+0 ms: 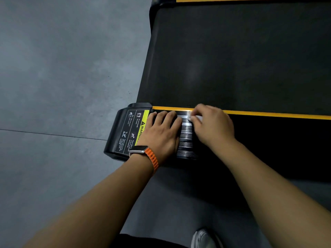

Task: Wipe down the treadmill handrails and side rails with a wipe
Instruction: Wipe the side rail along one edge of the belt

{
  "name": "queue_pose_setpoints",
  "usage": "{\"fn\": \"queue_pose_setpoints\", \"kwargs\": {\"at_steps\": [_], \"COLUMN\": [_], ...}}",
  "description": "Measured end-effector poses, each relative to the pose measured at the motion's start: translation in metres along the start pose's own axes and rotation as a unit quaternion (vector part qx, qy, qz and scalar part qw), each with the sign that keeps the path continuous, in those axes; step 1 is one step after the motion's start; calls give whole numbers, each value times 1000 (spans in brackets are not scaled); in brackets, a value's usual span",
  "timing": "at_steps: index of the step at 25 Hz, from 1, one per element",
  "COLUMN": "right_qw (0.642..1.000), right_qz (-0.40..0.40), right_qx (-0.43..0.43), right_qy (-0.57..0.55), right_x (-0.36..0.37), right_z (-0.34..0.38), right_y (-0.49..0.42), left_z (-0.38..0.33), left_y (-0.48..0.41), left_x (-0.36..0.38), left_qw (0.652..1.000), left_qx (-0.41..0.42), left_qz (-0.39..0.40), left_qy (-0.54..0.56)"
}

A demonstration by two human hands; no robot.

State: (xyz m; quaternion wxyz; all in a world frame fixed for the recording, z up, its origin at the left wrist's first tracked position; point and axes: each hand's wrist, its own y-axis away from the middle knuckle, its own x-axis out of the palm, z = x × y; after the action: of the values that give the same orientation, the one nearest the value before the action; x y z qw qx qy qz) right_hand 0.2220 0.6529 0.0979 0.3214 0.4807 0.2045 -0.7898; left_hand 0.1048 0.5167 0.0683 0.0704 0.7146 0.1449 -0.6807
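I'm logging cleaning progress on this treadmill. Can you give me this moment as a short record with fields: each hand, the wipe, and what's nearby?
left hand: rests flat, fingers straight, on the ribbed side rail, beside the warning label
right hand: presses a white wipe on the side rail, by the yellow stripe
left wrist: watch with orange strap
nearby: black belt, grey floor, a shoe at the bottom edge
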Motion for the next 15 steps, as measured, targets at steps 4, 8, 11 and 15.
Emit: {"fn": "queue_pose_setpoints", "kwargs": {"at_steps": [4,8,11,15], "right_qw": [994,997,999,998], "right_qz": [-15,5,29,8], "right_qx": [106,72,8,49], "right_qy": [14,25,24,48], "right_x": [-39,-27,-5,-30], "right_z": [-53,-33,3,-31], "right_y": [14,-2,-13,-3], "left_z": [0,1,2,0], "left_y": [1,0,-3,-1], "left_x": [2,4,3,0], "left_qw": [1000,1000,1000,1000], "left_qx": [-3,1,4,0], "left_qz": [-3,-13,-12,-2], "left_qy": [-7,-2,-12,-6]}}
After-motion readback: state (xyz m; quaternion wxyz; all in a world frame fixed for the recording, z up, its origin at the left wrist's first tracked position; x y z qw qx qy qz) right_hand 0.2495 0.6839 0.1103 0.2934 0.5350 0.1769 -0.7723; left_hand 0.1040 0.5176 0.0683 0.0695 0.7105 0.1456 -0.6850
